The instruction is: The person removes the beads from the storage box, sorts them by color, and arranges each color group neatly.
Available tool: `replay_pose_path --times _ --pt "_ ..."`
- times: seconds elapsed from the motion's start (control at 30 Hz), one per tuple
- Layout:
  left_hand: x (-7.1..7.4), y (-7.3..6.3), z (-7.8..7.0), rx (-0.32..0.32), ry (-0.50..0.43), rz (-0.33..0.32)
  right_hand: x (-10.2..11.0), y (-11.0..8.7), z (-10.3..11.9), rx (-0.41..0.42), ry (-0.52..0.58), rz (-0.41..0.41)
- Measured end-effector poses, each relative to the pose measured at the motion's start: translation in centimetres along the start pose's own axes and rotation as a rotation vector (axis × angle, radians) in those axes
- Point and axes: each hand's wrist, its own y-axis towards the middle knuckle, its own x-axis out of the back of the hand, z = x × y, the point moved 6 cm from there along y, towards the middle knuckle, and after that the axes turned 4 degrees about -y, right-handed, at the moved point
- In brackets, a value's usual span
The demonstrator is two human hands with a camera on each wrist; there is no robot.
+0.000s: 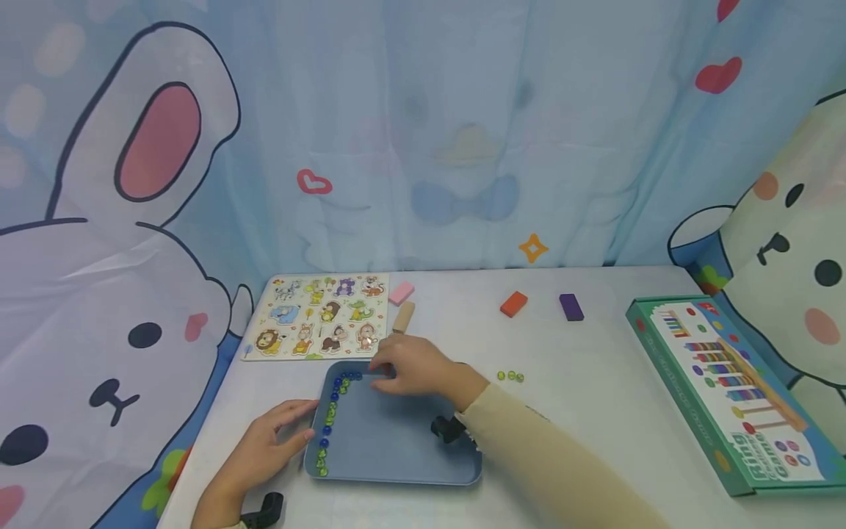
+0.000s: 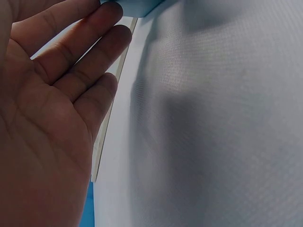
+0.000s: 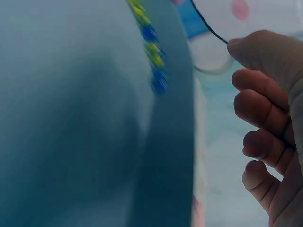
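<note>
A grey-blue tray [image 1: 396,448] lies on the table with blue and yellow-green marbles [image 1: 329,417] lined along its left side and round the far left corner. In the right wrist view, part of that marble row [image 3: 154,52] shows blurred beside the tray wall [image 3: 173,142]. My left hand [image 1: 267,444] rests by the tray's left edge, fingers extended and fingertips touching its rim. Over the far edge hovers my right hand [image 1: 416,367], right of the row's end; its fingers [image 3: 258,104] are loosely bent, thumb apart, with nothing visible between them.
Three yellow-green marbles [image 1: 510,376] sit on the table right of the tray. Behind it are an animal puzzle board [image 1: 317,316], a wooden stick [image 1: 404,316], and pink [image 1: 401,293], orange [image 1: 513,303] and purple [image 1: 571,307] blocks. A green box [image 1: 734,397] lies at right.
</note>
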Motion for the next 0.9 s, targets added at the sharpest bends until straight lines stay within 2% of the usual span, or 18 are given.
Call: replay_pose_path --times 0.13,0.4,0.67,0.9 --pt "-0.1 0.1 0.0 0.031 -0.028 0.019 -2.6 1.7 2.1 0.059 -0.012 0.051" --pt "-0.3 0.3 0.1 0.037 -0.035 0.024 -6.7 3.8 4.7 0.063 -0.050 0.121" --pt "-0.3 0.4 0.1 0.021 -0.043 0.037 -7.9 4.2 5.6 0.068 -0.007 0.134" --pt "0.0 0.1 0.2 0.042 -0.052 0.033 -8.3 4.2 5.6 0.089 0.022 0.148"
